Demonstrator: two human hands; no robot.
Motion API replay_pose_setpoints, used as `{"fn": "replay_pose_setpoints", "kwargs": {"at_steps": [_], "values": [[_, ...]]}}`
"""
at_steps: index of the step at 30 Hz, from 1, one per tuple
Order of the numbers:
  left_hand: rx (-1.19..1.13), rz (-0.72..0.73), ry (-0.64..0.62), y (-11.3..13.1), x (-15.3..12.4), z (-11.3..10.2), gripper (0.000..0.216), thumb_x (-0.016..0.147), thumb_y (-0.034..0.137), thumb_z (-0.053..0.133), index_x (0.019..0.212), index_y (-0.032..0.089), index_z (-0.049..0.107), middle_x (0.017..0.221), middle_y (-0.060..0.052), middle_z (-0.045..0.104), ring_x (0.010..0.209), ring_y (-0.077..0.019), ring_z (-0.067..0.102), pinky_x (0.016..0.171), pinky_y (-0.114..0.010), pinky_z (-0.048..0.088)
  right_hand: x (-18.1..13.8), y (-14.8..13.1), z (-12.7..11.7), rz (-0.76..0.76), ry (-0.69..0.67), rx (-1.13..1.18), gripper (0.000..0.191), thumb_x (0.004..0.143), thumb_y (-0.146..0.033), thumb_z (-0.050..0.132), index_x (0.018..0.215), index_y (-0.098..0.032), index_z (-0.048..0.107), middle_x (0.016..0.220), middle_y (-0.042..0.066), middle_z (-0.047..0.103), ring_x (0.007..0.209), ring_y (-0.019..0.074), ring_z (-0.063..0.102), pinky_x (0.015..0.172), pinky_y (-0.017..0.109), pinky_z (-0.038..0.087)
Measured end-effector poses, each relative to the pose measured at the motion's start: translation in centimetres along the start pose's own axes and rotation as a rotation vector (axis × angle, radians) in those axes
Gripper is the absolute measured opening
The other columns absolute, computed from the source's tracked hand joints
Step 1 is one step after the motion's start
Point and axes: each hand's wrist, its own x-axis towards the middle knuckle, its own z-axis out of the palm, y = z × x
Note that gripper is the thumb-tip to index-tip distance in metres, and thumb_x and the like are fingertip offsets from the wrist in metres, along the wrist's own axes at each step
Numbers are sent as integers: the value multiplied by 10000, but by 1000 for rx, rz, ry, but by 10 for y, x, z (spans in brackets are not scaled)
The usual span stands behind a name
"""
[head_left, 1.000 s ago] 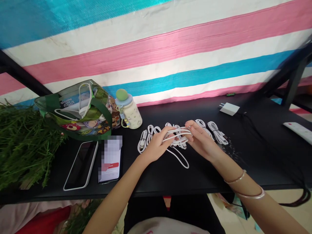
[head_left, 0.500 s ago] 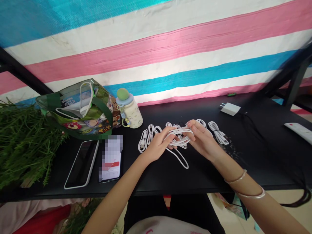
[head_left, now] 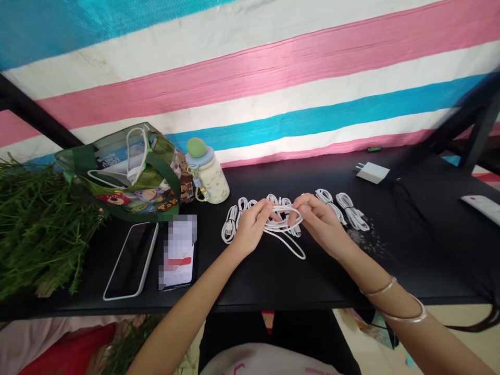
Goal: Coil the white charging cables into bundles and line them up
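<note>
Between my hands is a white cable (head_left: 282,227) wound in loose loops, held just above the black table. My left hand (head_left: 251,227) is closed on the left side of the coil. At the right side of the loops, my right hand (head_left: 319,221) pinches the cable between thumb and fingers. One loose loop hangs below the coil toward me. Several white cables bundled with black ties lie in a row behind and beside my hands, among them one bundle (head_left: 229,225) at the left and another (head_left: 352,212) at the right. My hands partly hide the middle ones.
On the black table (head_left: 258,281), a white-framed phone (head_left: 132,262) and a lit phone (head_left: 178,252) lie left. Behind them stand a green bag (head_left: 156,195) and a bottle (head_left: 214,181). Green foliage (head_left: 42,229) fills the far left. A white charger (head_left: 372,172) sits right.
My right hand has shifted slightly and now pinches the cable at the right edge of the loops. The loose loop hanging below has moved a little; my left hand still grips the coil.
</note>
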Motion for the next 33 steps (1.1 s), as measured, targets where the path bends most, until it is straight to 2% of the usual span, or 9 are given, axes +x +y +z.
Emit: {"fn": "replay_pose_setpoints", "kwargs": {"at_steps": [6,9,11,14,18,21,24,29,33], "values": [[103,67,41,3,0,-3,307,931,328,386,808,176,623,712,-3,705,636,-133,583,660,-229,447,0,0,-1,20,54,-67,378,716,-605,668,785,-242,590,659,-3,620,612,156,550,613,302,442],[100,72,70,3,0,-3,296,931,319,393,809,176,622,690,3,694,647,-133,584,668,-226,442,2,0,-2,-15,120,-97,364,709,-586,685,791,-243,597,688,-6,598,636,148,553,615,288,454],[68,58,99,3,1,-4,308,931,340,388,817,174,621,663,5,675,607,-127,559,620,-221,433,3,2,-2,-37,128,-107,365,719,-586,676,795,-239,591,665,-15,581,601,136,535,596,281,454],[-26,29,143,1,2,-6,357,926,416,368,845,171,615,628,11,632,496,-106,480,491,-207,382,2,4,-2,-48,24,-121,359,750,-577,651,795,-232,563,619,-22,570,570,127,525,582,274,451],[-107,30,198,-1,5,-10,452,905,522,360,855,164,631,618,11,593,446,-89,419,421,-203,322,-2,2,0,-21,-239,-186,324,837,-540,566,834,-216,582,645,-3,570,569,124,520,558,268,434],[-79,53,246,-1,7,-11,459,908,519,365,840,160,644,605,11,579,489,-96,448,466,-206,351,-4,1,1,-91,-384,-298,390,887,-545,474,789,-200,627,677,17,559,587,120,498,557,265,407],[-30,77,276,-1,8,-13,415,921,467,373,827,162,638,589,18,569,565,-112,507,571,-214,409,-5,0,1,-164,-480,-407,509,897,-586,406,668,-181,613,614,12,516,569,115,449,543,261,362],[2,99,283,-2,7,-15,373,918,424,373,731,177,580,550,36,536,568,-116,520,615,-219,423,-6,-2,1,43,-656,-490,459,853,-565,505,622,-170,544,468,-79,293,436,71,275,446,233,243],[14,119,284,-3,7,-15,335,913,392,375,719,186,554,557,37,544,566,-118,515,607,-219,415,-7,-4,1,-22,-648,-497,387,869,-474,518,624,-174,516,540,-37,426,495,86,387,487,233,318]]}}
